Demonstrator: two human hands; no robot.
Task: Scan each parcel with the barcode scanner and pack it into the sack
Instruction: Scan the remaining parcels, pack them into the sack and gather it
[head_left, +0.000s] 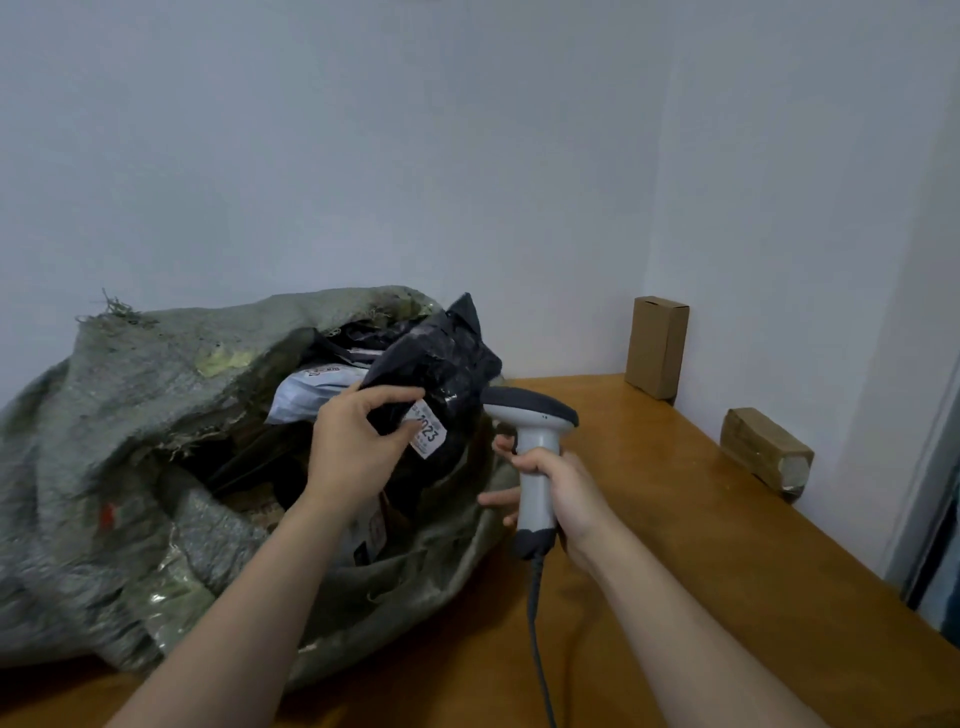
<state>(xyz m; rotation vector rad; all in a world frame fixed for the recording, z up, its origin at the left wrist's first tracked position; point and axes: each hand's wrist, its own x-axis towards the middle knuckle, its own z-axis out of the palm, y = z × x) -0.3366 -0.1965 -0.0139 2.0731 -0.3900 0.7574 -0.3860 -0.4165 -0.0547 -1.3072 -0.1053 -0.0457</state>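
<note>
A large grey-green woven sack lies open on the wooden table, with several parcels inside, one of them white. My left hand grips a black plastic-wrapped parcel over the sack's mouth, thumb beside its white label. My right hand grips the handle of a grey and white barcode scanner, index finger at the trigger. The scanner's head points left at the black parcel. Its cable hangs down toward the front edge.
The wooden table runs along a white wall. A small cardboard box stands upright against the wall at the back. A taped brown parcel lies further right by the wall. A door frame is at the far right.
</note>
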